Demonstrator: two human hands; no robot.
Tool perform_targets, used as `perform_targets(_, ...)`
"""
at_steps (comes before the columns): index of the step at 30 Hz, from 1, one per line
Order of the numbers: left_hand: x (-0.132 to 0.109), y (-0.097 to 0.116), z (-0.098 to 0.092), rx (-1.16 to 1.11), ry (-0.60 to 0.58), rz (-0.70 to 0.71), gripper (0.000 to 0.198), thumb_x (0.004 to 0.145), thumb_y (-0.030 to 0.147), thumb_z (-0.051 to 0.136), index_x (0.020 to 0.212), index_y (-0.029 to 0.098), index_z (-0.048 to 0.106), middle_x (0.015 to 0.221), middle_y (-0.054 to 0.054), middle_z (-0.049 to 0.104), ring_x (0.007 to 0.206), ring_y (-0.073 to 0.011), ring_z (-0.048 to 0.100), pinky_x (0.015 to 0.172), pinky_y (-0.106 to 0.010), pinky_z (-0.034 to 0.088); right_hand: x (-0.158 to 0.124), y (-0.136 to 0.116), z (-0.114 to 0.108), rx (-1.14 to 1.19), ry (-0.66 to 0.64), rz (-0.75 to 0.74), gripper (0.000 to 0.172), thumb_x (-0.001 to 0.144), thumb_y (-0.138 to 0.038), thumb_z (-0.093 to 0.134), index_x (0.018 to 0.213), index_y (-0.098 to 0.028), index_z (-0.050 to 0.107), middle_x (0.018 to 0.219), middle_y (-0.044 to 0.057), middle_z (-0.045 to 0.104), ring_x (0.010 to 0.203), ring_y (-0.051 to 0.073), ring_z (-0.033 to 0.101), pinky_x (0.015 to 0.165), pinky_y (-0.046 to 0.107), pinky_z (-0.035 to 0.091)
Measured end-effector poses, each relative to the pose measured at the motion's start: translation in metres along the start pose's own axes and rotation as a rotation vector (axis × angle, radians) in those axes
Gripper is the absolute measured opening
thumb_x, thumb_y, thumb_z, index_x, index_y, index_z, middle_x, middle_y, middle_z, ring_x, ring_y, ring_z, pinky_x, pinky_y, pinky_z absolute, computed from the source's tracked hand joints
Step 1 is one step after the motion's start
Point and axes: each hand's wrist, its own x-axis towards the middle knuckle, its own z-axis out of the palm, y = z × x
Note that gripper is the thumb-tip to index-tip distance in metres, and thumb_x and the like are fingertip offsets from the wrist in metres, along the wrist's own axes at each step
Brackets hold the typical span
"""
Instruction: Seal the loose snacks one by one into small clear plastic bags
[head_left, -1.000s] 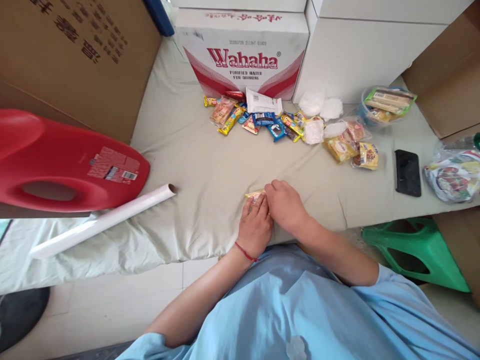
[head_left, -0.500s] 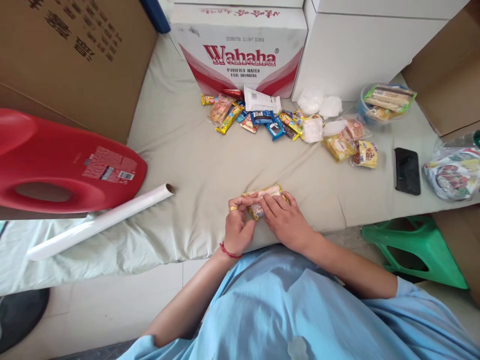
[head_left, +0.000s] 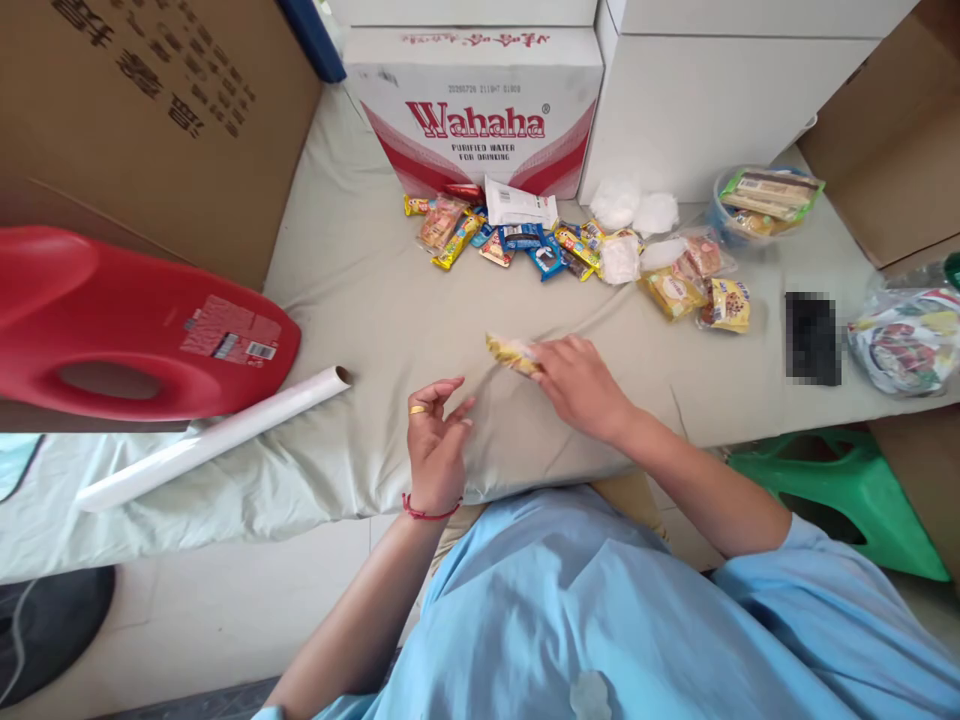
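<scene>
My right hand (head_left: 581, 385) is closed on a small yellow snack packet (head_left: 511, 353) and holds it just above the grey-green cloth (head_left: 390, 330). My left hand (head_left: 433, 437) hovers a little to the left of the packet, palm up, fingers loosely spread and holding nothing; it wears a gold ring and a red wrist cord. A heap of several small wrapped snacks (head_left: 540, 245) lies farther back by the Wahaha carton (head_left: 480, 110).
A red plastic jug (head_left: 127, 320) lies at the left beside a white paper roll (head_left: 210, 440). Cardboard boxes stand at back left and right, white boxes (head_left: 712, 90) behind. A dark phone (head_left: 812, 337), a plastic tub of snacks (head_left: 765, 205), a bag (head_left: 904, 340) and a green stool (head_left: 840, 490) sit at the right.
Both hands were pressed together on the packet near the cloth's edge. Now my left hand has let go and drawn back left, while my right hand has carried the packet forward.
</scene>
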Motion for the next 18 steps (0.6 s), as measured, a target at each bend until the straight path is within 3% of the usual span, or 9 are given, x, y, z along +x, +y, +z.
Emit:
perform_targets(2,-0.002,0.005,0.005,-0.077,-0.048,-0.117,0.036,0.086,0.035,0.068,0.118,0.026,0.053,0.131,-0.009,0.059,0.133,-0.0261,0.056,0.097,-0.043,0.058,-0.005,0.002,-0.007,0.349,0.047,0.088,0.040,0.107,-0.038,0.044,0.135,-0.016,0.062,0.123,0.014,0.071,0.111,0.027,0.063,0.100,0.044,0.051)
perform_targets(4,-0.001,0.008,0.016,-0.163,-0.152,-0.243,0.044,0.087,0.045,0.071,0.122,0.025,0.054,0.132,-0.011,0.063,0.126,-0.0265,0.062,0.094,-0.043,0.059,-0.012,0.002,-0.006,0.699,-0.005,0.149,0.046,0.106,-0.048,0.043,0.138,-0.019,0.060,0.119,0.009,0.073,0.105,0.024,0.067,0.093,0.038,0.055)
perform_targets(7,0.004,0.008,0.036,-0.205,-0.225,-0.349,0.054,0.079,0.047,0.082,0.120,0.020,0.059,0.123,-0.012,0.071,0.114,-0.0250,0.069,0.096,-0.042,0.058,-0.024,-0.002,0.005,0.963,-0.075,0.240,0.051,0.102,-0.057,0.051,0.138,-0.022,0.061,0.116,0.006,0.074,0.104,0.022,0.070,0.091,0.035,0.057)
perform_targets(10,0.005,0.005,0.054,-0.167,-0.215,-0.373,0.054,0.072,0.042,0.087,0.114,0.018,0.062,0.115,-0.009,0.075,0.108,-0.0239,0.071,0.098,-0.039,0.056,-0.038,-0.005,0.018,0.966,0.017,0.310,0.057,0.097,-0.062,0.057,0.138,-0.022,0.061,0.125,0.008,0.072,0.115,0.023,0.068,0.101,0.037,0.055)
perform_targets(13,-0.001,0.001,0.064,-0.136,-0.284,-0.389,0.050,0.072,0.041,0.087,0.109,0.018,0.062,0.112,-0.009,0.076,0.106,-0.0240,0.072,0.097,-0.040,0.056,-0.054,0.007,0.015,0.846,0.074,0.326,0.062,0.096,-0.061,0.059,0.142,-0.021,0.058,0.134,0.009,0.070,0.122,0.025,0.066,0.106,0.040,0.053)
perform_targets(15,-0.002,0.001,0.067,-0.108,-0.347,-0.384,0.047,0.073,0.038,0.085,0.109,0.019,0.061,0.111,-0.009,0.075,0.104,-0.0229,0.072,0.095,-0.040,0.057,-0.067,0.027,-0.003,0.679,0.094,0.350,0.062,0.096,-0.061,0.059,0.143,-0.021,0.059,0.136,0.010,0.069,0.123,0.027,0.066,0.108,0.043,0.052)
perform_targets(18,0.011,0.010,0.071,-0.015,-0.395,-0.311,0.037,0.079,0.036,0.080,0.108,0.019,0.066,0.109,-0.009,0.073,0.103,-0.0212,0.070,0.091,-0.036,0.057,-0.089,0.073,-0.048,0.397,0.131,0.445,0.062,0.095,-0.060,0.058,0.145,-0.023,0.060,0.140,0.009,0.067,0.127,0.032,0.064,0.110,0.051,0.050)
